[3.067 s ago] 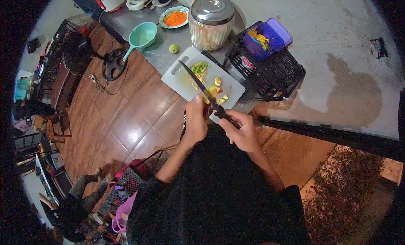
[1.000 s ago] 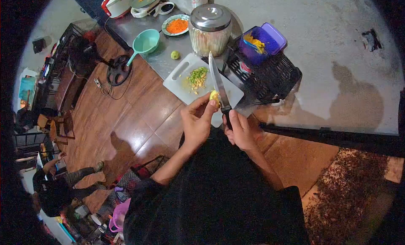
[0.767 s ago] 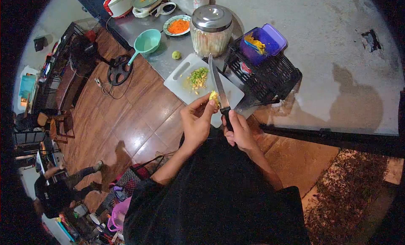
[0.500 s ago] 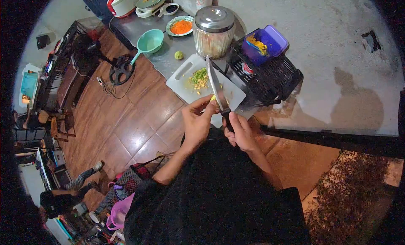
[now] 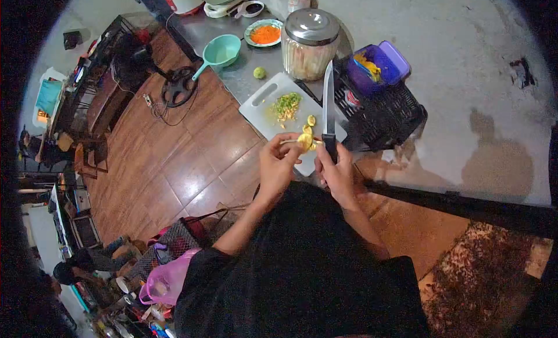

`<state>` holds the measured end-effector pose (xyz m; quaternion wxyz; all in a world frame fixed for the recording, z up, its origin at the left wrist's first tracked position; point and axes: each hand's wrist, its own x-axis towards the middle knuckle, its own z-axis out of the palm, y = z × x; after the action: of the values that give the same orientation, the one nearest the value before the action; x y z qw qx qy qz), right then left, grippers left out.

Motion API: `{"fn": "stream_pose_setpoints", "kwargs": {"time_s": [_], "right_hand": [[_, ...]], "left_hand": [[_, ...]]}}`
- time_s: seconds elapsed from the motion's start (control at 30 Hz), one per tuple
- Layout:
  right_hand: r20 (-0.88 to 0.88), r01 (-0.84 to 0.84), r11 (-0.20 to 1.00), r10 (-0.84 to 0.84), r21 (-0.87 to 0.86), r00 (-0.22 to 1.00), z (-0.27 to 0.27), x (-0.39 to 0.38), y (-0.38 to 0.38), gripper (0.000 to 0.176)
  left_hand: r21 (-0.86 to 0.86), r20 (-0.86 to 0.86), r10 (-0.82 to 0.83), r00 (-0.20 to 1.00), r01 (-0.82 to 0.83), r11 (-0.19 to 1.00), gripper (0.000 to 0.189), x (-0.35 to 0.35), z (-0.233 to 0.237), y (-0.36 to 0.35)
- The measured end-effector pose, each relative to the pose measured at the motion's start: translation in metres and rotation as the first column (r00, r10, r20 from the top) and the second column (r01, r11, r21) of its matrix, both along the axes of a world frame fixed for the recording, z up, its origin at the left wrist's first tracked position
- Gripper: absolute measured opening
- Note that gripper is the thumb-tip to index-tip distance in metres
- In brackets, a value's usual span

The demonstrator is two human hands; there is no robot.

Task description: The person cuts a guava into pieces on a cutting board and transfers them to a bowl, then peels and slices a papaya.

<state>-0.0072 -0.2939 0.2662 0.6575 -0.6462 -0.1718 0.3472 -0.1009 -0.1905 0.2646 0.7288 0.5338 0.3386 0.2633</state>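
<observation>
My left hand [image 5: 276,163] pinches a small yellow-green fruit piece [image 5: 304,141] over the near edge of a white cutting board [image 5: 261,109]. My right hand [image 5: 339,174] grips the black handle of a long knife [image 5: 328,104], whose blade points up and away beside the fruit. On the board lie a heap of chopped green bits [image 5: 287,103] and a few yellow slices [image 5: 310,122].
A steel-lidded glass jar [image 5: 308,39], a black crate [image 5: 386,108] with a purple tub [image 5: 378,62], a teal ladle-bowl [image 5: 221,50], a small lime [image 5: 259,73] and a plate of grated carrot [image 5: 265,34] stand on the counter. Another person [image 5: 75,262] sits on the floor at lower left.
The knife blade has swung from leaning left to nearly upright. The fruit piece shows again between my left fingers, and yellow slices now lie on the board. The view shifted slightly.
</observation>
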Motion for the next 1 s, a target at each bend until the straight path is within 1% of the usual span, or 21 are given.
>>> {"fn": "stream_pose_setpoints", "kwargs": {"time_s": [0.07,0.17,0.2,0.23,0.3,0.33,0.37,0.4,0.43,0.5,0.53,0.57,0.6,0.63,0.67,0.73,0.77,0.83,0.9,0.97,1.0], "right_hand": [[-0.002,-0.015,1.0,0.016,0.007,1.0,-0.014,-0.001,0.004,0.019],[-0.003,-0.026,1.0,0.026,-0.01,1.0,-0.035,-0.003,0.009,0.014],[-0.031,-0.002,1.0,0.001,-0.019,1.0,-0.04,-0.004,0.009,0.013],[-0.058,0.025,0.999,-0.027,-0.031,0.998,-0.044,-0.006,0.009,0.012],[-0.11,0.052,0.997,-0.059,-0.061,0.992,-0.053,-0.007,0.012,0.012],[-0.152,0.081,0.994,-0.092,-0.074,0.984,-0.056,-0.006,0.015,0.016],[-0.191,0.109,0.99,-0.124,-0.088,0.974,-0.06,-0.006,0.018,0.019],[-0.194,0.107,0.989,-0.125,-0.101,0.973,-0.067,-0.004,0.022,0.019],[-0.187,0.103,0.987,-0.124,-0.12,0.974,-0.073,-0.001,0.027,0.02],[-0.176,0.102,0.982,-0.129,-0.157,0.976,-0.079,0.006,0.039,0.021],[-0.167,0.116,0.973,-0.15,-0.197,0.974,-0.079,0.008,0.049,0.022],[-0.156,0.13,0.962,-0.171,-0.238,0.973,-0.08,0.012,0.058,0.022],[-0.162,0.125,0.968,-0.162,-0.218,0.973,-0.099,0.018,0.062,0.024],[-0.157,0.122,0.962,-0.163,-0.243,0.974,-0.106,0.024,0.072,0.024],[-0.14,0.136,0.959,-0.175,-0.251,0.975,-0.116,0.029,0.081,0.025],[-0.124,0.135,0.945,-0.178,-0.298,0.976,-0.128,0.034,0.096,0.027],[-0.123,0.149,0.946,-0.19,-0.288,0.974,-0.133,0.038,0.107,0.028],[-0.129,0.162,0.941,-0.208,-0.299,0.97,-0.144,0.046,0.123,0.028],[-0.065,0.169,0.937,-0.197,-0.305,0.978,-0.154,0.051,0.129,0.028],[-0.098,0.188,0.928,-0.23,-0.321,0.968,-0.169,0.056,0.127,0.028],[0.015,0.246,0.92,-0.253,-0.304,0.967,-0.188,0.058,0.125,0.025]], "left_hand": [[0.028,-0.017,-0.022,1.0,0.023,0.999,0.021,0.0,-0.017,0.001],[0.013,-0.028,-0.039,0.999,0.039,0.999,0.022,0.0,-0.025,0.0],[-0.049,-0.119,-0.075,0.99,0.07,0.996,0.022,-0.003,-0.03,0.002],[-0.064,-0.132,-0.076,0.988,0.068,0.996,0.022,-0.003,-0.035,0.002],[0.161,-0.12,-0.047,0.992,0.066,0.985,0.022,0.001,-0.045,0.003],[0.148,-0.126,-0.048,0.991,0.066,0.987,0.022,0.003,-0.048,0.006],[0.098,-0.084,-0.064,0.994,0.072,0.993,0.021,0.005,-0.052,0.009],[0.047,-0.041,-0.078,0.996,0.08,0.996,0.02,0.007,-0.056,0.014],[0.034,-0.043,-0.077,0.996,0.079,0.996,0.02,0.008,-0.061,0.022],[0.149,-0.213,-0.131,0.968,0.164,0.975,0.022,0.014,-0.077,0.039],[0.193,-0.193,-0.086,0.977,0.124,0.973,0.021,0.021,-0.086,0.047],[0.173,-0.187,-0.091,0.978,0.124,0.977,0.021,0.026,-0.095,0.054],[0.3,-0.232,-0.056,0.971,0.126,0.946,0.019,0.032,-0.097,0.064],[0.418,-0.274,-0.015,0.962,0.133,0.899,0.018,0.037,-0.102,0.074],[0.475,-0.283,-0.002,0.959,0.142,0.868,0.019,0.042,-0.123,0.082],[0.407,-0.29,-0.015,0.957,0.137,0.903,0.018,0.05,-0.141,0.097],[0.381,-0.288,-0.02,0.957,0.133,0.915,0.018,0.057,-0.148,0.106],[0.326,-0.312,-0.003,0.95,0.11,0.939,0.019,0.066,-0.152,0.117],[0.276,-0.347,-0.003,0.938,0.106,0.955,0.02,0.07,-0.166,0.122],[0.363,-0.39,0.061,0.919,0.092,0.927,0.023,0.077,-0.184,0.127],[0.39,-0.461,0.098,0.882,0.102,0.915,0.025,0.08,-0.187,0.129]]}}
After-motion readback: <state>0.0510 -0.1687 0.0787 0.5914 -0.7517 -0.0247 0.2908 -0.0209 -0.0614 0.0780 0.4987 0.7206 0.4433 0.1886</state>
